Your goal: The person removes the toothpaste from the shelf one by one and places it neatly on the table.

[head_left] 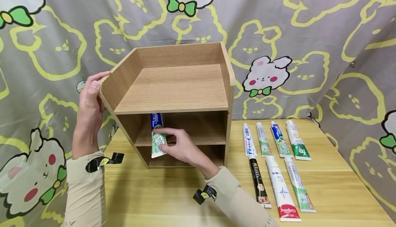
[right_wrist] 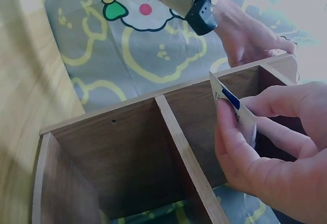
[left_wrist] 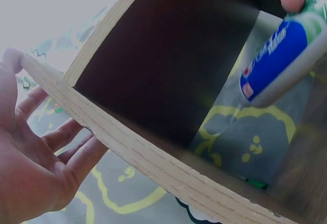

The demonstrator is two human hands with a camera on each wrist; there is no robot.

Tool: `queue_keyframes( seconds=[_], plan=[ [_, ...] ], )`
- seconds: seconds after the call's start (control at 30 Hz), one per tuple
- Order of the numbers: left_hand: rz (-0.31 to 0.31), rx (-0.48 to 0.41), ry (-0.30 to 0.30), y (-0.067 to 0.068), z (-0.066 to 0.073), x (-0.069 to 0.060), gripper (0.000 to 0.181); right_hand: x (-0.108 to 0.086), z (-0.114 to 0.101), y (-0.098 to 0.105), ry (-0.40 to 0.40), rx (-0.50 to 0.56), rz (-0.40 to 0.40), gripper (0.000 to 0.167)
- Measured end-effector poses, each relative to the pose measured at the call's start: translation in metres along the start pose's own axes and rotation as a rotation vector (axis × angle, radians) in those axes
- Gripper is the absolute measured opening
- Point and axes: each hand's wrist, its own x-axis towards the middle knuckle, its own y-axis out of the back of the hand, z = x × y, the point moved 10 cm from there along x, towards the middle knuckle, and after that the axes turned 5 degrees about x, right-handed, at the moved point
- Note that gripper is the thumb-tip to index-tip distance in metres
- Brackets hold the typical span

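Observation:
A small wooden shelf (head_left: 173, 89) with an open top tray and two compartments below stands on the table. My left hand (head_left: 89, 108) grips the upper edge of its left side panel, thumb and fingers on either side of the board (left_wrist: 117, 140). In my right hand (head_left: 185, 148) a blue, white and green toothpaste tube (head_left: 157, 118) is pinched between thumb and fingers. The tube is held upright at the front of the shelf, its blue end within the upper compartment. From the left wrist, that blue end (left_wrist: 278, 63) appears tilted inside the opening.
Several toothpaste tubes lie in two rows on the table (head_left: 173, 192) right of the shelf, among them a black tube (head_left: 258, 182), a red-ended Colgate tube (head_left: 283, 189) and a green-ended tube (head_left: 298, 141). A patterned curtain (head_left: 263, 10) hangs close behind.

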Motion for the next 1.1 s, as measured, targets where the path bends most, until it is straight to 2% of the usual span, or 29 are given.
queue_keyframes(
  seconds=[0.33,0.57,0.73,0.87,1.1],
  plan=[
    [0.006,0.006,-0.004,0.000,0.001,0.001,0.045,-0.024,0.004,0.004,-0.018,0.050,0.021,0.047],
    [-0.003,0.011,-0.004,-0.001,0.001,-0.001,0.044,-0.039,0.002,0.005,-0.013,0.135,-0.014,0.050],
    [-0.006,0.014,-0.004,-0.001,0.001,-0.001,0.045,-0.050,0.002,0.010,-0.027,0.142,-0.009,0.052],
    [-0.001,-0.002,-0.003,-0.001,0.001,-0.001,0.044,-0.059,0.001,0.012,-0.032,0.188,-0.014,0.052],
    [0.011,-0.001,-0.010,0.000,0.000,-0.001,0.044,-0.074,-0.002,0.017,-0.005,0.217,-0.021,0.052]
  ],
)
